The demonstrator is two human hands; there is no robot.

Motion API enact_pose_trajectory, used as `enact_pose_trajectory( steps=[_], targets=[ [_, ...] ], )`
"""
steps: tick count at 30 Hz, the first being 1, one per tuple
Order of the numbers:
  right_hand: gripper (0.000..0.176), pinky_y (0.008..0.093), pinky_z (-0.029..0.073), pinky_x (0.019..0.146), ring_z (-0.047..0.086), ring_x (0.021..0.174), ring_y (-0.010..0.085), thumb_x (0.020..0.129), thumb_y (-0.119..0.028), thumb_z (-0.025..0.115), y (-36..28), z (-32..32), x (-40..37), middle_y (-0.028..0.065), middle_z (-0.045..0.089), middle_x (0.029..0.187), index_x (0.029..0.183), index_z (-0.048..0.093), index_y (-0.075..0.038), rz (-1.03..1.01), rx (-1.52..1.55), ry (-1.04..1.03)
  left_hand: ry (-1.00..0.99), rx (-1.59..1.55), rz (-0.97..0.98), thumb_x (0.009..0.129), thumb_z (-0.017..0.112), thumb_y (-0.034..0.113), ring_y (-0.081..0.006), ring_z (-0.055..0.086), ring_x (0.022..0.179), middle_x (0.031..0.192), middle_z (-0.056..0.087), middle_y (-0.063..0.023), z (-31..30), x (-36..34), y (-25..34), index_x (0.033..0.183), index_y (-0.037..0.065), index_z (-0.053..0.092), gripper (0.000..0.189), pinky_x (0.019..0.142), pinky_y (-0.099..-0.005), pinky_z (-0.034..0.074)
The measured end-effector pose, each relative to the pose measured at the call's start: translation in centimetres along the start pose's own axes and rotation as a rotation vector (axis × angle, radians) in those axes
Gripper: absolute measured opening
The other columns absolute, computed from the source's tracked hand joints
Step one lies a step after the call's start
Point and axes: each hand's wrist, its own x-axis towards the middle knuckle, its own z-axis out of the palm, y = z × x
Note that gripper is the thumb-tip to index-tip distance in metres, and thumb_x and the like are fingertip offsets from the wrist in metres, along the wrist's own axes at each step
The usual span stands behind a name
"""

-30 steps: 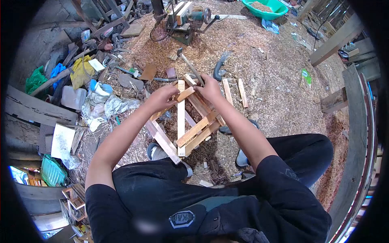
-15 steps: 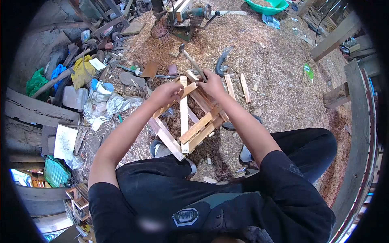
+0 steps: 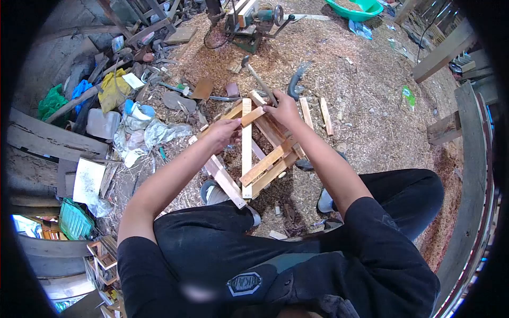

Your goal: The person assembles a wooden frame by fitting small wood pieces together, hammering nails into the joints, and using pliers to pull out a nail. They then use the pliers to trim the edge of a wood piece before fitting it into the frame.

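Note:
A frame of pale wooden slats stands on the ground between my feet. Across its upper part lies a short wooden slat, with a hand at each end. My left hand is closed at its left end, though some fingers are hidden behind the wood. In my right hand is a hammer, its head pointing away from me. The thumb side of that hand also touches the slat's right end. Two more slats run side by side along the frame's lower right.
Loose wood strips lie on the shavings to the right. A green-bodied machine stands ahead, with a green basin farther right. Plastic bags and scrap crowd the left. Wooden posts rise on the right.
My left hand has come slightly down and closed around the short slat's left end. My right hand keeps the hammer in nearly the same pose. The whole view has shifted slightly.

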Motion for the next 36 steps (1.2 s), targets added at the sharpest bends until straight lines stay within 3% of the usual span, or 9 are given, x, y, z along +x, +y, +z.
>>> enact_pose_trajectory(
  steps=[1,2,8,10,18,27,30,32,36],
  targets=[
    [0.036,0.0461,0.056,0.082,0.074,0.094,0.0380,0.079,-0.019,0.090,0.2,0.1,0.0,0.0166,0.076,0.094,0.104,0.068,-0.005,-0.001,0.006,-0.001,-0.028,0.026,-0.023,0.110,0.061,0.029,-0.0126,0.065,0.077,0.088,0.066,0.0000,-0.2,0.3,0.1,0.110,0.008,0.068,0.022,0.071,-0.0312,0.058],
    [0.038,0.0447,0.055,0.081,0.073,0.091,0.0368,0.079,-0.021,0.090,0.3,0.2,0.0,0.0163,0.075,0.093,0.102,0.066,-0.003,-0.016,-0.002,0.011,-0.042,0.047,-0.040,0.110,0.061,0.031,-0.0147,0.068,0.088,0.099,0.070,-0.0029,-0.5,0.6,0.3,0.117,0.006,0.068,0.027,0.079,-0.0321,0.058],
    [0.037,0.0441,0.055,0.080,0.074,0.089,0.0350,0.079,-0.021,0.091,0.7,0.3,0.1,0.0156,0.074,0.093,0.100,0.066,-0.002,-0.019,-0.013,0.008,-0.026,0.125,-0.046,0.110,0.060,0.031,-0.0150,0.068,0.088,0.100,0.071,-0.0031,0.0,0.4,1.2,0.119,0.002,0.069,0.032,0.081,-0.0330,0.059],
    [0.036,0.0467,0.055,0.082,0.073,0.094,0.0401,0.078,-0.021,0.091,0.7,0.3,0.1,0.0189,0.075,0.096,0.099,0.067,-0.003,-0.004,0.000,0.015,-0.009,0.131,-0.046,0.111,0.059,0.031,-0.0154,0.068,0.087,0.099,0.071,-0.0037,0.4,0.6,1.1,0.119,0.000,0.069,0.033,0.081,-0.0337,0.059],
    [0.036,0.0464,0.055,0.083,0.072,0.095,0.0401,0.077,-0.021,0.091,0.2,0.1,-0.2,0.0189,0.074,0.096,0.100,0.068,-0.004,0.000,0.005,0.019,-0.003,0.160,-0.042,0.112,0.056,0.031,-0.0166,0.067,0.079,0.093,0.070,-0.0065,0.3,1.5,0.4,0.115,-0.002,0.069,0.035,0.074,-0.0362,0.060],
    [0.040,0.0458,0.057,0.085,0.073,0.096,0.0385,0.078,-0.020,0.090,0.2,0.1,-0.3,0.0168,0.076,0.098,0.110,0.071,-0.006,0.011,-0.007,0.019,0.020,0.177,0.012,0.109,0.062,0.030,-0.0168,0.068,0.075,0.089,0.070,-0.0043,0.9,-0.3,0.3,0.105,0.005,0.069,0.026,0.070,-0.0364,0.059],
    [0.041,0.0458,0.057,0.085,0.074,0.095,0.0385,0.078,-0.020,0.090,0.0,0.0,-0.3,0.0165,0.076,0.097,0.111,0.071,-0.006,0.015,0.005,0.018,0.065,0.104,0.016,0.108,0.065,0.032,-0.0155,0.068,0.079,0.090,0.070,-0.0021,1.1,-0.3,-0.1,0.104,0.009,0.070,0.025,0.075,-0.0362,0.059],
    [0.041,0.0459,0.057,0.084,0.074,0.095,0.0385,0.078,-0.020,0.089,-0.1,0.1,-0.4,0.0165,0.076,0.096,0.112,0.070,-0.006,0.019,0.013,0.011,0.046,0.146,-0.016,0.108,0.063,0.035,-0.0180,0.066,0.089,0.101,0.070,-0.0043,1.2,-0.3,0.2,0.119,0.007,0.068,0.031,0.084,-0.0427,0.056],
    [0.042,0.0470,0.056,0.084,0.073,0.095,0.0389,0.078,-0.020,0.089,0.6,0.3,-0.1,0.0167,0.076,0.097,0.112,0.070,-0.006,0.010,-0.029,0.010,-0.030,0.153,-0.023,0.109,0.060,0.034,-0.0196,0.065,0.095,0.104,0.069,-0.0056,1.2,0.5,0.0,0.119,0.007,0.068,0.030,0.085,-0.0457,0.056]
  ],
)
